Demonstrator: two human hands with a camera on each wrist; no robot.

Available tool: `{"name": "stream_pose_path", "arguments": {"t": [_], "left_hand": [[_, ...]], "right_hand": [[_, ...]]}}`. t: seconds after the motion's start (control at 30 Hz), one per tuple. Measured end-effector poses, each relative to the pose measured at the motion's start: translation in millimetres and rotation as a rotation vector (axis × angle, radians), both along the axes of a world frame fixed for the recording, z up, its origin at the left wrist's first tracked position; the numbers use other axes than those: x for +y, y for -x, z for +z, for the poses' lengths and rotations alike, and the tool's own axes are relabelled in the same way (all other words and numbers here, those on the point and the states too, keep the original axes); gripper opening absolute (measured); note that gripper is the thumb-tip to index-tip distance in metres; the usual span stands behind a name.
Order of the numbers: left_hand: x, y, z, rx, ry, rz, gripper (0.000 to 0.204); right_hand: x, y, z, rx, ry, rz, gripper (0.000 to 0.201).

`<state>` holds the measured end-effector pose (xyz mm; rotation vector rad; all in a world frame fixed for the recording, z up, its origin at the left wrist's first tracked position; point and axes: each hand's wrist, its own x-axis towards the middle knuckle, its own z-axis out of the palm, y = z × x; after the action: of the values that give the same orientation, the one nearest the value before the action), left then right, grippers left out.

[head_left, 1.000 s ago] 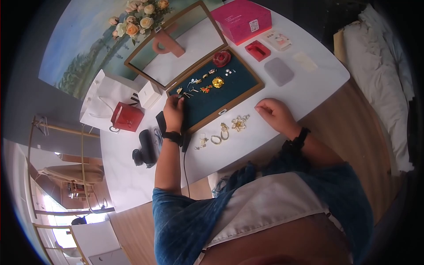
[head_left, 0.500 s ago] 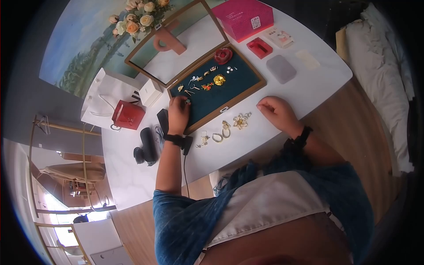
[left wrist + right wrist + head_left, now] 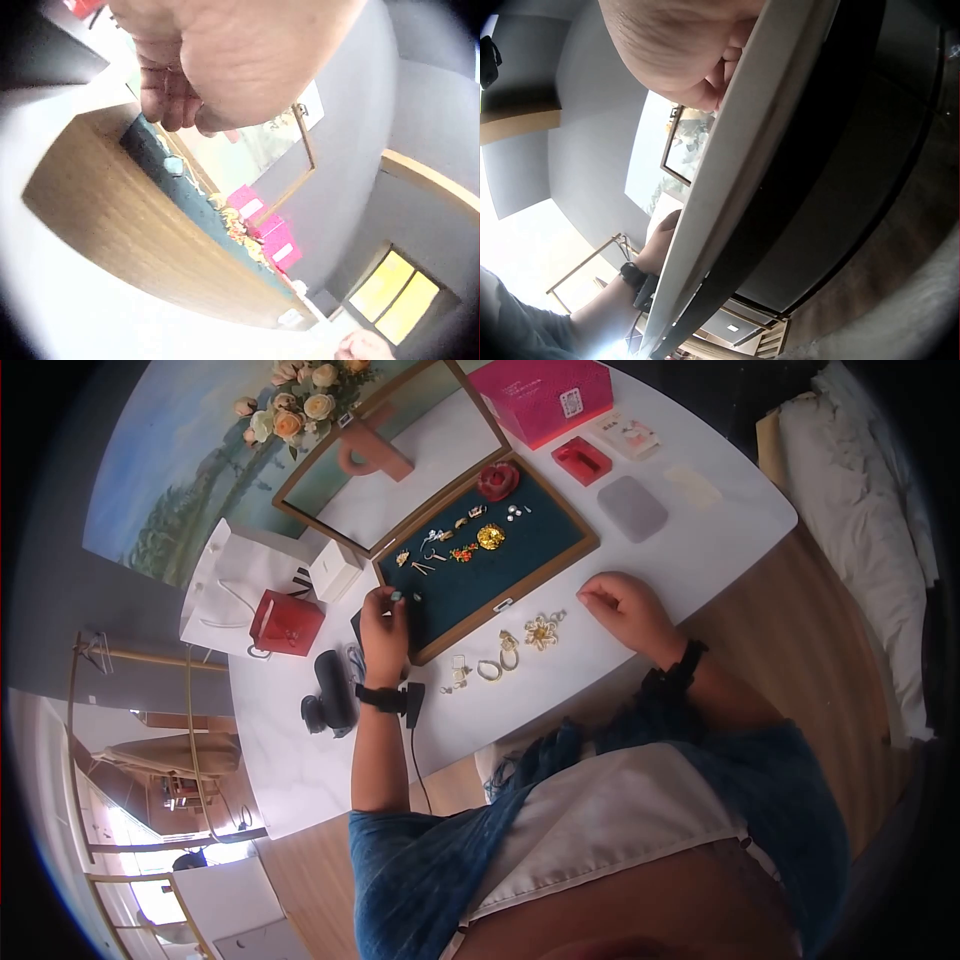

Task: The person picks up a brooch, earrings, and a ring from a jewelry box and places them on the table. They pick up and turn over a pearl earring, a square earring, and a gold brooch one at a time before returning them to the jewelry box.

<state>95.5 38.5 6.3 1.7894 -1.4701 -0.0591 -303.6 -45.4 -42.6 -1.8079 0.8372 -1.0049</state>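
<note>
My left hand (image 3: 383,638) is over the left front corner of a wooden jewelry box (image 3: 458,637) with a dark green lining. A small teal-stone piece (image 3: 396,597) shows at its thumb and fingertips, which are curled. Another teal-stone piece (image 3: 416,598) lies on the lining just right of them; the left wrist view shows a teal stone (image 3: 173,165) in the box too. Farther back on the lining lie a gold round brooch (image 3: 491,537), an orange-red piece (image 3: 463,553) and a red flower (image 3: 497,481). My right hand (image 3: 630,610) rests loosely curled at the table's front edge, holding nothing.
The box's glazed lid (image 3: 283,503) stands raised behind. In front of the box lie a pearl flower brooch (image 3: 541,632) and gold hoops (image 3: 489,671). A black case (image 3: 334,690), red bag (image 3: 285,624), white box (image 3: 338,571), grey pouch (image 3: 632,509) and pink box (image 3: 543,398) surround it.
My left hand has shifted from the box's left side toward its front left corner and drawn back a little. A teal-stone piece now lies uncovered on the lining. My right hand stays put.
</note>
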Motion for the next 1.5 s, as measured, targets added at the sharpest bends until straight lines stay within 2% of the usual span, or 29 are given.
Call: {"name": "stream_pose_path", "arguments": {"t": [0.1,0.13,0.2,0.27,0.3,0.4,0.63,0.73,0.83,0.93,1.0,1.03,1.17,1.27,1.37,1.5], "left_hand": [[26.1,14.5,4.5,0.166,0.046,-0.079,0.02],[38.3,19.4,4.0,0.277,-0.027,-0.14,0.019],[60.4,49.4,20.6,0.255,-0.231,-0.287,0.022],[70.8,72.3,28.3,0.081,-0.316,-0.394,0.022],[74.3,77.7,24.2,0.078,-0.343,-0.397,0.025],[81.1,93.1,25.4,-0.175,-0.261,-0.423,0.027],[82.8,89.3,27.2,-0.243,-0.26,-0.464,0.03],[85.4,89.4,27.4,-0.14,-0.335,-0.495,0.031],[80.7,83.2,34.5,-0.155,-0.241,-0.539,0.031],[66.7,63.8,44.6,-0.255,-0.157,-0.331,0.029],[43.8,45.4,50.9,-0.193,-0.184,-0.17,0.028],[32.0,31.7,43.6,-0.254,-0.106,-0.142,0.027],[-5.6,0.2,22.9,-0.393,-0.197,-0.042,0.027],[-21.8,-5.7,7.9,-0.378,-0.23,-0.027,0.027],[-27.6,-11.6,2.8,-0.366,-0.298,0.01,0.031],[-22.1,-13.5,3.7,-0.346,-0.275,0.003,0.026]], "right_hand": [[-0.4,0.1,-0.8,-0.026,0.016,-0.002,0.012],[0.6,0.7,-1.1,-0.036,0.027,-0.003,0.012],[0.9,1.4,-1.2,-0.023,0.056,-0.011,0.012],[1.1,-0.8,-0.7,-0.002,0.071,-0.016,0.012],[0.7,-1.3,-0.9,0.012,0.073,-0.022,0.012],[2.7,-2.6,4.8,0.023,0.041,-0.02,0.012],[1.2,-0.9,2.4,0.015,0.057,-0.012,0.012],[2.4,-0.5,4.9,0.012,0.045,-0.008,0.012],[2.1,-2.3,2.3,0.005,0.077,-0.022,0.013],[2.2,-2.2,2.8,-0.003,0.054,-0.015,0.013],[1.6,-2.4,3.2,0.017,0.045,-0.006,0.012],[0.6,-2.2,4.1,0.027,0.044,-0.005,0.012],[0.0,-0.6,2.4,0.004,0.016,-0.003,0.012],[-0.1,1.9,1.7,-0.02,0.032,0.006,0.012],[-0.1,2.4,1.2,-0.024,0.014,0.018,0.013],[-1.4,-0.2,-1.1,-0.025,0.025,0.014,0.013]]}}
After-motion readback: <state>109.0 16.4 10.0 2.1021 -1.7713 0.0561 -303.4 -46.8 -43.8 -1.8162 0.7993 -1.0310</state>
